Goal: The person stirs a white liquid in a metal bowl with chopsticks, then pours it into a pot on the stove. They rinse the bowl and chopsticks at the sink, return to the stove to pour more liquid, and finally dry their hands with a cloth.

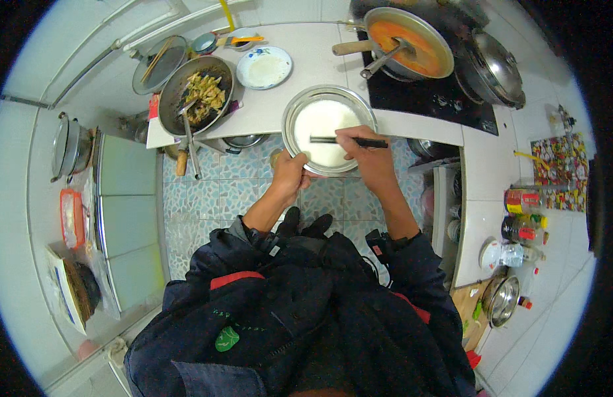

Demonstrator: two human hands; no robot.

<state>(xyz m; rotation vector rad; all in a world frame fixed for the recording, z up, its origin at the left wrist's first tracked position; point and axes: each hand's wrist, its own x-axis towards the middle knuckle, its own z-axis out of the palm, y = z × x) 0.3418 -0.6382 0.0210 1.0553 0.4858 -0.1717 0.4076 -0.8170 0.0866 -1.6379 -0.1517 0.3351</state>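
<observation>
My left hand (289,173) grips the near left rim of a round stainless steel bowl (290,119), which is at the counter's front edge. A smooth white mixture (326,116) fills much of the bowl; whether it is batter or another liquid I cannot tell. In my right hand (367,154) is a pair of dark chopsticks (373,143), held nearly level in this view over the bowl. Their tips meet the white mixture near its middle. My right fingers hide part of the bowl's right side.
Behind the bowl is a patterned plate (264,68). At left stands a wok (227,106) of cooked food, its ladle (189,139) and handle jutting past the counter. A pan (443,42) of orange liquid sits on the black cooktop (415,104), beside a lidded pot (497,62). Bottles (522,228) line the right counter.
</observation>
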